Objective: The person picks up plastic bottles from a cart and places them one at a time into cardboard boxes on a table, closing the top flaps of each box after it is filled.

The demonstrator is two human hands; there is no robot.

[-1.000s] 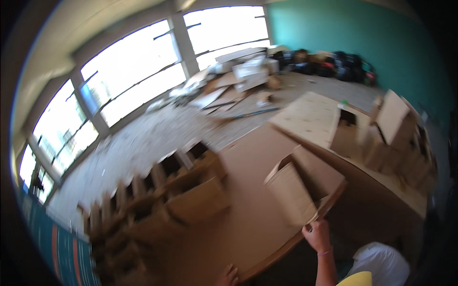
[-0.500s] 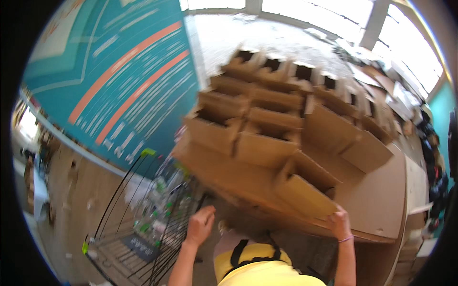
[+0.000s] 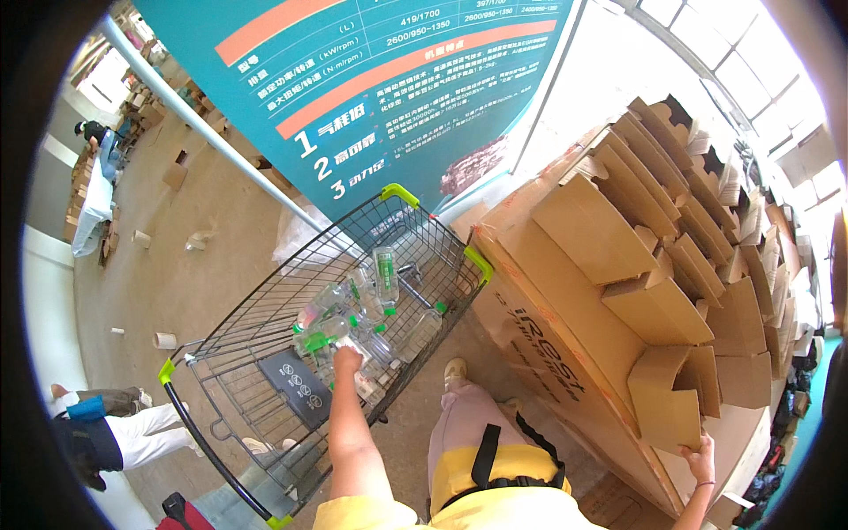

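Left hand point(image 3: 347, 358) was down inside the wire shopping cart point(image 3: 252, 322), fingers curled among clear plastic bottles point(image 3: 386, 276) with green caps; from the angle, I could not tell whether I had gripped one. Right hand point(image 3: 700, 461) was out to my right, fingers at the lower corner of an open cardboard box point(image 3: 662, 406); whether they were pinched on it or merely touching, I could not tell. That box sat at the near edge of a large carton point(image 3: 565, 278), just beside rows of other open boxes point(image 3: 601, 225). Cart stood to my left, dark panel point(image 3: 294, 389) near its handle end. Teal banner point(image 3: 353, 97) stood beyond cart and carton.
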